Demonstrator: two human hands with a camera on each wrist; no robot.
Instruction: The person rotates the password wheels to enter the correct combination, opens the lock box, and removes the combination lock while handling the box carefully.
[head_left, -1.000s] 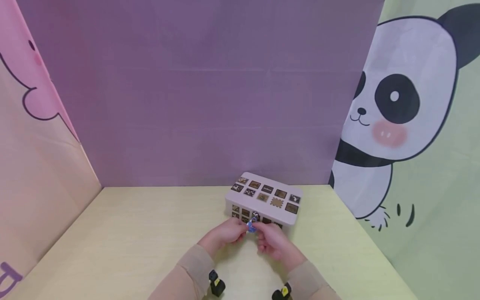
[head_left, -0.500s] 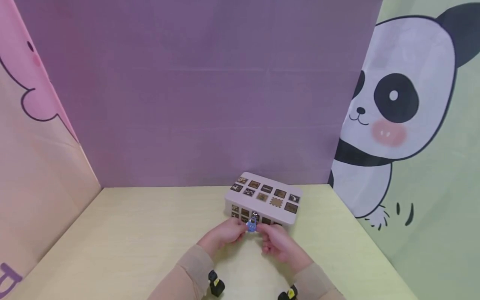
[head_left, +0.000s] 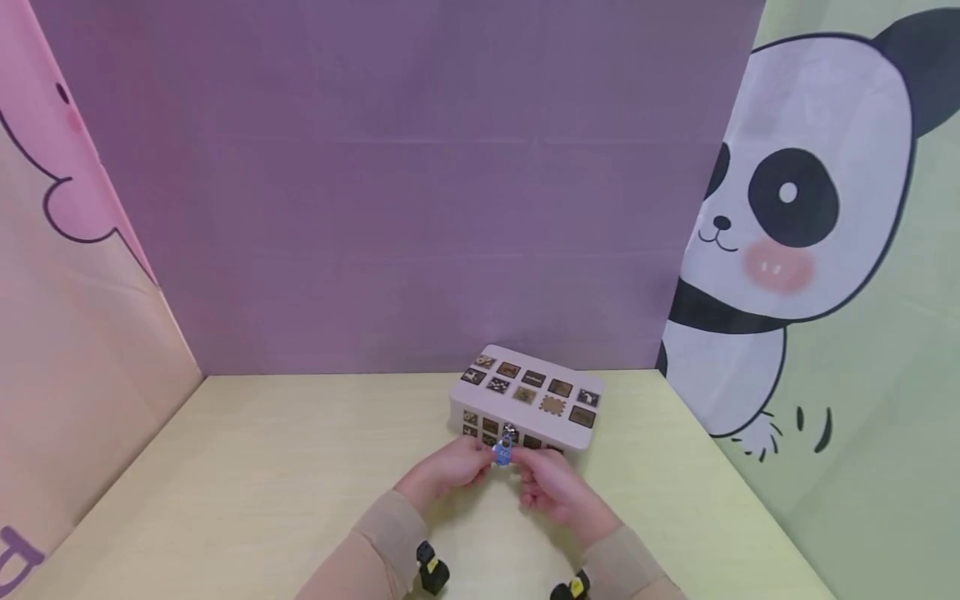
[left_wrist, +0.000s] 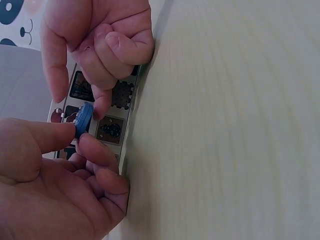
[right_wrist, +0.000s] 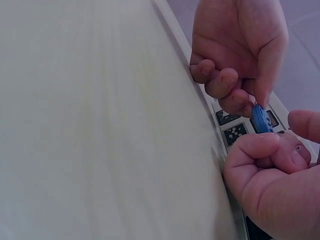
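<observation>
A small blue padlock [head_left: 502, 452] with a row of pale marks hangs at the metal clasp [head_left: 510, 432] on the front of a pale box printed with square pictures [head_left: 540, 392]. My left hand [head_left: 456, 463] pinches the padlock between thumb and forefinger, seen clearly in the left wrist view. My right hand [head_left: 558, 487] is at its other side, the forefinger [left_wrist: 102, 102] pointing at the padlock [left_wrist: 83, 120] and close to or touching it. The right thumb [left_wrist: 56, 85] stands apart, and the other right fingers are curled in. Whether the shackle is closed cannot be told.
The box stands on a pale wooden table [head_left: 300, 483], near its back edge and turned at an angle. A purple backdrop [head_left: 420, 183] rises behind it. Printed panels flank the table, with a panda [head_left: 810, 283] on the right one.
My right hand has drawn slightly right from the padlock, then come back a little toward it. The left hand keeps its pinch, and the box stays in place.
</observation>
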